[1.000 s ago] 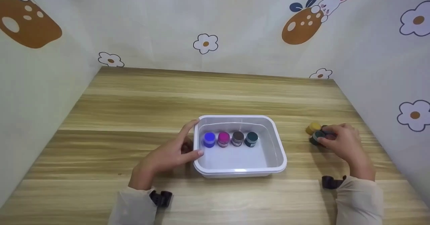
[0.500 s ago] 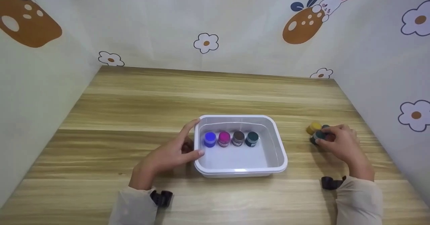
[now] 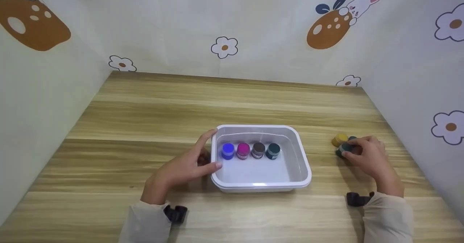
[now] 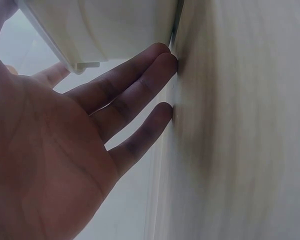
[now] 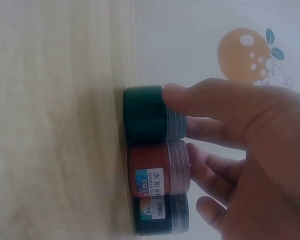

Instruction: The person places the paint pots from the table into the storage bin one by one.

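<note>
In the head view, my left hand [image 3: 183, 167] rests at the left side of a white plastic tray [image 3: 259, 185], thumb on the rim and index finger at the far corner. The left wrist view shows its other fingers stretched out beneath the rim, tips on the table. Inside the tray stand gouache paint jars in a row: blue [image 3: 228, 151], magenta [image 3: 243, 151], dark brown [image 3: 258, 150] and dark green [image 3: 273, 151]. My right hand [image 3: 369, 157] pinches another dark green paint jar [image 5: 146, 114] between thumb and finger, its base at the table.
Beside the pinched jar stand a yellow jar [image 3: 339, 139], a red-brown jar [image 5: 149, 167] and a second dark green jar [image 5: 160, 215], grouped closely. A wood-grain table [image 3: 174, 105] lies beneath everything. Patterned white cloth walls [image 3: 181, 29] enclose the back and sides.
My right thumb and fingers have shifted slightly at the dark green jar, and more of the jar behind it shows. The left hand and tray stay put.
</note>
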The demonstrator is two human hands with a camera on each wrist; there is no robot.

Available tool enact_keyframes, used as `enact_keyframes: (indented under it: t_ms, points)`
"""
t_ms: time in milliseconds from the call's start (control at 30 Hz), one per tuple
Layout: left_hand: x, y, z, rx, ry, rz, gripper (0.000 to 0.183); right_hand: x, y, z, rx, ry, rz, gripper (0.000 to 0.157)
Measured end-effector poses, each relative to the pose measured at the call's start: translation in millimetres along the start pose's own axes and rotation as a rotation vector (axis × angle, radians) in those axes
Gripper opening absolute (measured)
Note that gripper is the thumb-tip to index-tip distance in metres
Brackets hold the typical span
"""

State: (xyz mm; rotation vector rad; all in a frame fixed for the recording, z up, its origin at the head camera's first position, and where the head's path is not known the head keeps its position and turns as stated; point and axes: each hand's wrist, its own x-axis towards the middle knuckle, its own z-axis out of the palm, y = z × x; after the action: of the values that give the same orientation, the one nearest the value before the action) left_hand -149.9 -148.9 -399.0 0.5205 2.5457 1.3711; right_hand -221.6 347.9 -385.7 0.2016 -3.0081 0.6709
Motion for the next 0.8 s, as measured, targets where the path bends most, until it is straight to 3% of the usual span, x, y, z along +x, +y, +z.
enact_keyframes:
  t_ms: [433,633,800]
  points:
    - [-0.9,0.2,0.0,0.012,0.003,-0.019,0.092,-1,-13,-8.7,0.042,0.009,-0.050,0.044]
    - [-1.3,0.3,-0.3,0.022,0.009,-0.033,0.093,-8,-35,-16.6,0.120,0.065,-0.021,0.045]
    - [-1.1,0.2,0.6,0.031,0.012,-0.034,0.093,-14,-63,-17.3,0.187,0.142,-0.099,0.041]
